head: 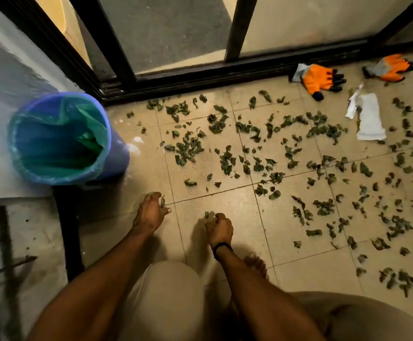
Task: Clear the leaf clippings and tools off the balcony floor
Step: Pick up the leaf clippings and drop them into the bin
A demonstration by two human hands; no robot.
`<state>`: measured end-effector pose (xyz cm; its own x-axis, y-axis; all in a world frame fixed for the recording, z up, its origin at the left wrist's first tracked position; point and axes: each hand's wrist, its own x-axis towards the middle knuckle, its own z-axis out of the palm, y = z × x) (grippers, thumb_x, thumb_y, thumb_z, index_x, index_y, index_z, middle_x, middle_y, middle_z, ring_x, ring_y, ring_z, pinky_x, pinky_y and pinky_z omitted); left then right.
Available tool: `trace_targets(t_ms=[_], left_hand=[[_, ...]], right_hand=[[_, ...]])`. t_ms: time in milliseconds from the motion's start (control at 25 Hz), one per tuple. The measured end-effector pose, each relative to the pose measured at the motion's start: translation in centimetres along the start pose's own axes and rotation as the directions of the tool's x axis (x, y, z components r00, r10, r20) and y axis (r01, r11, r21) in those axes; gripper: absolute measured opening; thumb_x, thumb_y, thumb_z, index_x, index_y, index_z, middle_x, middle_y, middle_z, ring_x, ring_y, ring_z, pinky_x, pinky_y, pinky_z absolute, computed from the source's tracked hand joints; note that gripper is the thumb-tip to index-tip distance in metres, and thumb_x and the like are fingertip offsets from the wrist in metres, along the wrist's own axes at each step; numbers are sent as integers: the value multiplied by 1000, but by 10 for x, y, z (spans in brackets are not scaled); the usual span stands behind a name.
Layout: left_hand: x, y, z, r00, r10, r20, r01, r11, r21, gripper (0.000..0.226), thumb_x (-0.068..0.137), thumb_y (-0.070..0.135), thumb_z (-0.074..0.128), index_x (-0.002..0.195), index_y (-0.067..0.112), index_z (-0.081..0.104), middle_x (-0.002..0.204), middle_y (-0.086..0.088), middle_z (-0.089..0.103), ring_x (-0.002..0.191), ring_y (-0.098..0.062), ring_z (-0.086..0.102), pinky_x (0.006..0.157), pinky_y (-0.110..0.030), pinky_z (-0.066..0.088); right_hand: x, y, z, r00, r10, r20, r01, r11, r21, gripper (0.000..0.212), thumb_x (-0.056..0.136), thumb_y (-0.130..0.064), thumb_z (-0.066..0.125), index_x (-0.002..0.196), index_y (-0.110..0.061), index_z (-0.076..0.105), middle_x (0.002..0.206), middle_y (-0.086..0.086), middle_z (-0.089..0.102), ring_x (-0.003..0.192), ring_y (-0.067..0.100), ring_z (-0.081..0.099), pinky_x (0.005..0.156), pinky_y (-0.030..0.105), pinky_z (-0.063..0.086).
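Observation:
Several green leaf clippings lie scattered over the beige tiled floor, from the middle out to the right edge. My left hand is low over the tiles with its fingers curled round a few leaf bits. My right hand, with a black band at the wrist, grips a small bunch of leaf bits just above the floor. A blue bin with a green liner stands to the upper left of both hands, its mouth open. Two orange and grey work gloves lie by the door track.
A black sliding door frame runs along the far side. White paper scraps lie at the right near the gloves. A dark furniture leg stands left of my left arm. My knees and a bare foot are below my hands.

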<state>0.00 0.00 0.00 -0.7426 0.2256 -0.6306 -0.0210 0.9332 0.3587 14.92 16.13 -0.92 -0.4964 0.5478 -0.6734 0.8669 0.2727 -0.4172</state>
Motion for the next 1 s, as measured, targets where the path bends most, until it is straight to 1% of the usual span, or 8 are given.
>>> trace_targets(t_ms=[80,160,240,360,480,640,880,1000], left_hand=[[14,-10,16,999,32,3,-32,999,44,67,84,33,76,141,17,45,137,-13,48,121,-35,50,101,-42,43],[23,-14,27,998,67,-8,-67,995,76,59,85,27,75,136,18,47,129,-10,49,116,-32,50,94,-40,44],[33,-16,34,989,145,-41,-141,985,98,39,86,15,73,121,14,56,117,-8,53,104,-27,55,81,-32,44],[48,-12,30,971,229,75,-235,969,80,8,90,1,59,96,6,62,101,-11,57,89,-24,67,64,-23,45],[48,-9,26,958,283,36,-286,952,106,19,89,2,55,100,14,64,100,-10,60,91,-28,65,78,-31,52],[57,11,21,925,373,-73,-370,927,55,44,92,6,54,134,19,50,103,-7,63,91,-21,66,80,-39,54],[80,46,33,904,426,-27,-419,898,132,57,90,6,67,142,17,48,121,-14,51,106,-30,57,90,-41,51],[82,52,43,876,482,-10,-471,859,203,57,87,1,69,139,17,53,120,-11,50,104,-27,58,89,-39,53]], right_hand=[[12,1,13,998,-31,-54,34,997,64,27,92,-27,62,119,-22,58,115,-1,51,102,17,53,85,24,44],[24,8,30,990,-105,-89,105,994,-9,18,95,-25,57,113,-22,60,111,-5,50,102,17,53,86,28,45],[33,15,42,974,-149,-170,123,980,-154,15,96,-28,52,101,-19,63,98,-8,57,95,19,57,77,24,45],[47,3,43,956,-151,-252,139,988,-65,18,98,-19,50,103,-13,66,101,-1,58,95,21,56,74,15,38],[53,-15,32,941,-81,-329,111,991,74,22,101,-19,47,111,-9,65,113,10,55,97,21,54,82,18,36],[68,-28,-1,935,48,-352,44,967,250,21,100,-17,48,113,-8,62,113,14,56,101,24,54,81,20,33],[95,-28,-6,972,-111,-207,127,990,69,36,94,-14,56,129,-13,51,128,13,42,112,31,52,88,26,40],[95,-29,-8,960,-200,-195,204,979,-1,35,96,-30,57,128,-17,48,127,12,49,96,17,54,77,27,50]])
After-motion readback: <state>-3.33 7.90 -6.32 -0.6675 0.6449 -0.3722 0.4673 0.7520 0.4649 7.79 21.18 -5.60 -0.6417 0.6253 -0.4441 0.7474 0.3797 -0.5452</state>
